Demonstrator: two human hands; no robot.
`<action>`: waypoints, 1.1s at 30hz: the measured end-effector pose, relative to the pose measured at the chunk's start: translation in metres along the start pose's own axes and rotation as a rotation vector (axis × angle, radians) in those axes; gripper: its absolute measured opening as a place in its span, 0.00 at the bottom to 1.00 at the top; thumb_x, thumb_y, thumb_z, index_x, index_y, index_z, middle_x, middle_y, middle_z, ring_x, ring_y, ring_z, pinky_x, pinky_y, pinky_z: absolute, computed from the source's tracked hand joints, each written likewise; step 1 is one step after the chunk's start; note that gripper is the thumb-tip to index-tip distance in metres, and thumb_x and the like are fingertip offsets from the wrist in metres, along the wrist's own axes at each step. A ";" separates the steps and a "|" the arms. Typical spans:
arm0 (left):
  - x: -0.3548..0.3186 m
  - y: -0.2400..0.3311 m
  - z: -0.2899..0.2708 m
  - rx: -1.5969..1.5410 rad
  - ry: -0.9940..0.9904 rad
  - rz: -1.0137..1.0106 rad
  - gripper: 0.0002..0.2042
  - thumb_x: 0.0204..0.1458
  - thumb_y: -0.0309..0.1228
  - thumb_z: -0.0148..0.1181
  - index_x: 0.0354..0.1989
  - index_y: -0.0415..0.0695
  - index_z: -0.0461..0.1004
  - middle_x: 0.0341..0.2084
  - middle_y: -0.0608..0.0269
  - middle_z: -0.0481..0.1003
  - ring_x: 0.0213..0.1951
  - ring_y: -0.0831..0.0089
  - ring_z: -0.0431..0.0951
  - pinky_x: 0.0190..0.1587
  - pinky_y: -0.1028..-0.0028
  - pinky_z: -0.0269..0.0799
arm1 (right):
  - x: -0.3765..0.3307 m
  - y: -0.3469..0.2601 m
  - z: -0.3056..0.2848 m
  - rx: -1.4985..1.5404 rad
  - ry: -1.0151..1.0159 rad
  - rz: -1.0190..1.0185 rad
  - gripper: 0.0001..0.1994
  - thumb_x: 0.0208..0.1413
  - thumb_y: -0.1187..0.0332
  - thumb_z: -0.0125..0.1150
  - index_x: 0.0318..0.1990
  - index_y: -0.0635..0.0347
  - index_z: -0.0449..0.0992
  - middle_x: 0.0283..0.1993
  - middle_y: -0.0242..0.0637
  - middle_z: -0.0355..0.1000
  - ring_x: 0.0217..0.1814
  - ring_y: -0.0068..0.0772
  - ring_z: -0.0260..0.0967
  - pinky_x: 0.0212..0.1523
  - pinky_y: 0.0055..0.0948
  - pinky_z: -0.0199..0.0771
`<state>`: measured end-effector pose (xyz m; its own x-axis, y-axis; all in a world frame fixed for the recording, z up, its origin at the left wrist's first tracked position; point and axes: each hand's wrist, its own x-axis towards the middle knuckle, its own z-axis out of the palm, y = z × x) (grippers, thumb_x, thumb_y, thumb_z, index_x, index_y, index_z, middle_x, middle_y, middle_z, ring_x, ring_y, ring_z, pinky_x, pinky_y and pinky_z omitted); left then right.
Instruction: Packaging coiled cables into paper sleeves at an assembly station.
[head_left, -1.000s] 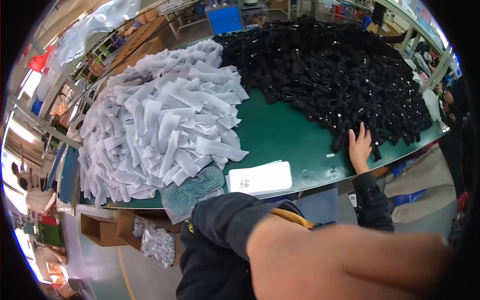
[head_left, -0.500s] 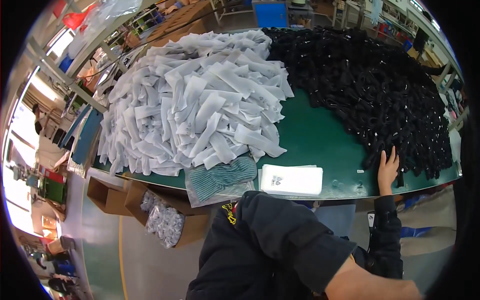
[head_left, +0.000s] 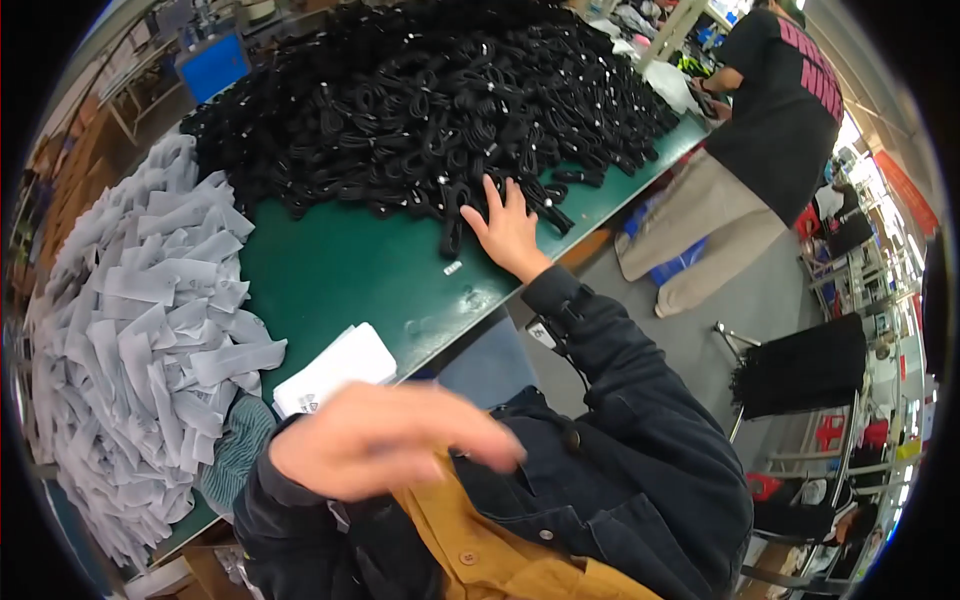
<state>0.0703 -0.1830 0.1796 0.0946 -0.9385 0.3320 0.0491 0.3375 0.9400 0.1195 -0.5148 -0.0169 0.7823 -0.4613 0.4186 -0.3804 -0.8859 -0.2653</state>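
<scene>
My right hand (head_left: 508,232) reaches to the near edge of a large heap of coiled black cords (head_left: 420,110) on the green table (head_left: 320,255). Its fingers are spread, with the tips at the nearest bundles, and no cord is seen gripped. Close to the camera, my left hand (head_left: 390,440) hovers in front of my chest, blurred. Its fingers look stretched out and nothing shows in it. Behind it lies a stack of flat white sleeves (head_left: 350,365), partly covered by the hand. A small white tag (head_left: 452,268) rests on the table near my right hand.
A big pile of whitish pouches (head_left: 150,320) fills the left side, beside a striped teal cloth (head_left: 238,450). At the table's far right end stands another person (head_left: 770,130). A stand draped in black (head_left: 805,370) is on the floor at right.
The view has swung to the right, bringing the other person into sight. My left hand has come up in front of my chest from the lower right. My right hand stays at the cord heap, fingers spread wider.
</scene>
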 end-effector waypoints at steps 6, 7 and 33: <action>-0.066 -0.076 -0.012 0.446 0.832 -0.325 0.08 0.59 0.19 0.53 0.44 0.32 0.76 0.40 0.56 0.78 0.42 0.70 0.79 0.46 0.72 0.75 | 0.004 -0.002 -0.024 0.051 0.015 -0.134 0.26 0.58 0.51 0.60 0.61 0.50 0.70 0.61 0.52 0.65 0.62 0.57 0.65 0.55 0.51 0.72; -0.078 -0.084 -0.011 0.492 0.904 -0.369 0.08 0.59 0.20 0.54 0.44 0.32 0.76 0.39 0.57 0.78 0.41 0.72 0.79 0.45 0.74 0.75 | 0.008 0.006 -0.030 0.060 0.065 -0.149 0.22 0.57 0.55 0.62 0.57 0.51 0.74 0.57 0.49 0.68 0.59 0.56 0.68 0.52 0.49 0.74; -0.074 -0.169 -0.015 1.277 0.940 -0.344 0.06 0.50 0.22 0.63 0.31 0.39 0.71 0.29 0.54 0.69 0.34 0.54 0.74 0.35 0.60 0.70 | -0.085 -0.099 -0.046 0.982 -0.432 -0.564 0.25 0.55 0.74 0.64 0.61 0.57 0.70 0.40 0.38 0.72 0.34 0.29 0.70 0.34 0.27 0.72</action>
<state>0.0695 -0.1690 -0.0047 0.8197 -0.4174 0.3924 -0.5728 -0.5948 0.5640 0.0682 -0.3903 0.0144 0.8891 0.1976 0.4130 0.4562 -0.4566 -0.7638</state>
